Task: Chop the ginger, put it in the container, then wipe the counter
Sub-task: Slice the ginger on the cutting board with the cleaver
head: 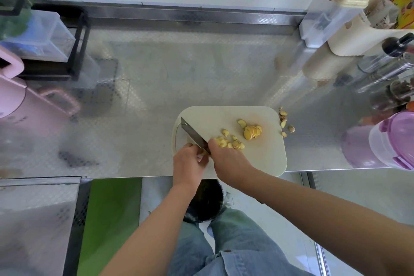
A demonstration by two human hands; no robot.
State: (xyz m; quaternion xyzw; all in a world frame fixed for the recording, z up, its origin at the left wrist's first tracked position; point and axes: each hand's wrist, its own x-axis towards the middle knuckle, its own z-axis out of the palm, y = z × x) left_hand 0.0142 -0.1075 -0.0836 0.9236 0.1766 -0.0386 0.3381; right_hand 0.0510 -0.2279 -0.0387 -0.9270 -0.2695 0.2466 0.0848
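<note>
**Slicing ginger: small stub held close to the blade**

The left hand (190, 161) curls its fingers to pinch a small ginger stub (204, 153) against the near-left part of the cutting board (257, 163). The right hand (228, 159) is closed over the handle of the knife (193, 135); the handle itself is hidden beneath the hand. Cut ginger slices (228, 142) lie scattered just right of the blade. A fanned stack of slices (252, 132) sits farther right, near the board's middle. Peel scraps (284, 122) lie on the steel counter (156, 96), just off the board's far-right corner. The purple-lidded container (389, 141) stands well apart at the right edge of the counter.

Hazards, as judged from this arrangement:
- The stub is small and the left fingertips sit almost against the blade's heel, so a downward stroke could nick them.
- So short a piece could also roll or slip out of the pinch under pressure.
- The board's near edge lies at the counter's near edge and seems to overhang it slightly. Hard chopping there could shift or tip the board and send slices to the floor.

Orientation:
- The knife's long axis runs diagonally, from the heel beside the hands to a tip pointing far and left.
- The stub is mostly covered by fingers, so its own long axis cannot be told.
- The scattered slices spread in a band running left to right.
</note>
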